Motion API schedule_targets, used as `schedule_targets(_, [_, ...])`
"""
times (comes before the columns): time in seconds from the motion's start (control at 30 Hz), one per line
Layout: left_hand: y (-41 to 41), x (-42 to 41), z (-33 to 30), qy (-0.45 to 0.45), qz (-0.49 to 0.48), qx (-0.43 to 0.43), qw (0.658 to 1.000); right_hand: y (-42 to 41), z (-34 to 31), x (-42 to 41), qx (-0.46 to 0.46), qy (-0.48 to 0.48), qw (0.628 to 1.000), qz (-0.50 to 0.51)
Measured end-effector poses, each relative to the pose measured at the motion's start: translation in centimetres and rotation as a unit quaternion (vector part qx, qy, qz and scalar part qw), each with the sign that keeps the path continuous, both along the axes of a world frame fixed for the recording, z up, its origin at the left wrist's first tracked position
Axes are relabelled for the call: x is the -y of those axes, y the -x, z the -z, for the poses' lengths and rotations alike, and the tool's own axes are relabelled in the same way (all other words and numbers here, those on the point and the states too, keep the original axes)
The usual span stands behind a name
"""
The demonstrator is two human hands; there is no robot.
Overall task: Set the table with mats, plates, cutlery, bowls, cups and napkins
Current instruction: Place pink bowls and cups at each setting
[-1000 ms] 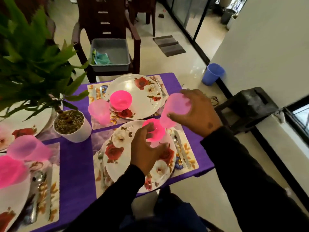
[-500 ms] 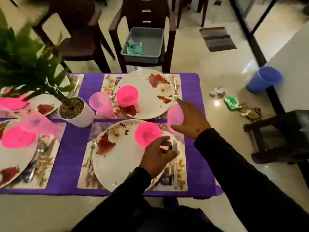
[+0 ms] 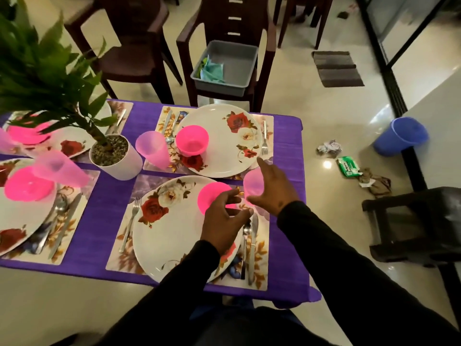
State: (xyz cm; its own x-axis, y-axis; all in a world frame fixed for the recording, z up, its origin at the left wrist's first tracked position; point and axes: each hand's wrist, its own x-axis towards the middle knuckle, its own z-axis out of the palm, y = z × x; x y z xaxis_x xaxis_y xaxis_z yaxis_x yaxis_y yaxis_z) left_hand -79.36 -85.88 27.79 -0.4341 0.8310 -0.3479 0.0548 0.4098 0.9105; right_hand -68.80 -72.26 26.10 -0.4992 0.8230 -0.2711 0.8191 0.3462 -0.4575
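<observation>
Pink cup (image 3: 254, 184) stood upright on the near mat (image 3: 259, 248), just beyond the plate's (image 3: 169, 236) right edge, under the right hand (image 3: 275, 193). That hand curled around its far side, forefinger stretched out; whether it truly gripped, I cannot tell. The left hand (image 3: 224, 222) hovered over the pink bowl (image 3: 212, 196), fingers loosely spread, holding nothing. Visible were four plates, four bowls and four cups. Napkins seemed to wait in the grey bin (image 3: 225, 66).
</observation>
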Motion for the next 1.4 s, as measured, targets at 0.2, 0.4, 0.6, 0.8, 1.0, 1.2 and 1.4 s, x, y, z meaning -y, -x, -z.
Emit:
schedule_targets(0.2, [0.4,-0.2,0.0,-0.020,-0.002,0.001,1.000,-0.3,-0.4,0.6,-0.018,0.022,0.999,0.016])
schedule_targets(0.4, [0.3,0.0,-0.1,-0.069,-0.034,0.001,0.997,-2.3,-2.8,1.4,-0.045,-0.053,0.997,0.047])
schedule_targets(0.6, [-1.8,-0.9,-0.3,-0.119,-0.016,0.028,0.992,-4.9,-5.4,3.1,-0.160,-0.136,0.972,0.110])
schedule_targets(0.8, [-6.6,-2.5,-1.7,-0.144,0.037,0.022,0.989,-10.2,-7.6,1.7,-0.222,-0.124,0.957,0.139])
schedule_targets(1.0, [-15.6,-6.4,-1.2,-0.115,0.071,0.014,0.991,-18.6,-6.7,-1.5,-0.244,-0.066,0.956,0.149])
schedule_targets(1.2, [-26.8,-12.0,-0.2,-0.102,0.049,0.043,0.993,-27.6,-5.3,-4.9,-0.232,0.011,0.965,0.120])
schedule_targets(1.4, [-31.5,-15.9,1.0,-0.079,0.036,0.055,0.995,-35.0,-5.9,-9.2,-0.207,-0.002,0.971,0.119])
